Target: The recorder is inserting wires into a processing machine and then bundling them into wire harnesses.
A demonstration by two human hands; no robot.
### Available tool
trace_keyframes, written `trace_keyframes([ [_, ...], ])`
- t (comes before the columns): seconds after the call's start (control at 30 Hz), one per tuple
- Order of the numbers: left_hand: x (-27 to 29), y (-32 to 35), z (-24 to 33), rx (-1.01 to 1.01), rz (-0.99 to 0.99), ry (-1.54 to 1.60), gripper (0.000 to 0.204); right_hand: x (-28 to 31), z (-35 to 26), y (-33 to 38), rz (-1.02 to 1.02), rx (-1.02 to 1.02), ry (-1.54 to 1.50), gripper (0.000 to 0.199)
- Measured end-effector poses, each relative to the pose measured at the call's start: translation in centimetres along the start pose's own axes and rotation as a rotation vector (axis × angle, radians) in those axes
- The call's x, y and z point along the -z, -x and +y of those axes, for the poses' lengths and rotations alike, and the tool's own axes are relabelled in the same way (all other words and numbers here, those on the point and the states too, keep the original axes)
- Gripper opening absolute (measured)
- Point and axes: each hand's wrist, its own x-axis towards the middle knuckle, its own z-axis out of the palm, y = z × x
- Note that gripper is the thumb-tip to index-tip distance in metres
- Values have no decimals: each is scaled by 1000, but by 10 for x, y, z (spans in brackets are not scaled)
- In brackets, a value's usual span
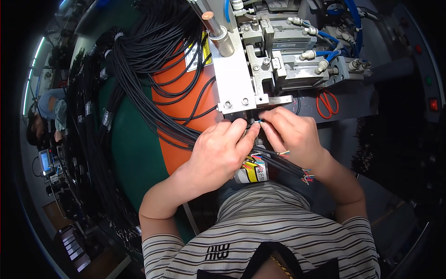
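Just in front of the metal machine [278,56], my two hands meet at fingertip height. My left hand [220,151] is closed, pinching the end of a black cable. Closed too, my right hand [295,135] pinches the thin coloured wires [259,122] that come out of that end; fingertips partly hide them. Below my hands a bunch of other black cables [283,163] runs toward me, their stripped ends showing red, yellow, white and blue wires [306,176]. A label in white and yellow [253,173] lies under these ends.
A thick bundle of black cables [139,60] drapes over the orange and green surface [134,149] at left. Red-handled scissors [327,104] lie right of the machine. Blue air hoses [332,53] cross the machine. Far left, another person [49,107] sits. A red lit switch [433,104] is at far right.
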Motion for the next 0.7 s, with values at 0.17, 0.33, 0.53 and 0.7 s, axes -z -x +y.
trace_keyframes([
  [0.17,0,2,-4,93,-15,78,52,9,4,-11,-169,-32,-7,5],
  [0.33,-5,24,-20,154,224,176,40,5,7,-7,-189,-172,-152,4],
  [0.53,-11,33,-21,226,230,205,40,16,-1,4,-186,-337,-402,19],
  [0.7,-5,30,-14,197,279,223,45,23,-6,9,-185,-238,-823,25],
])
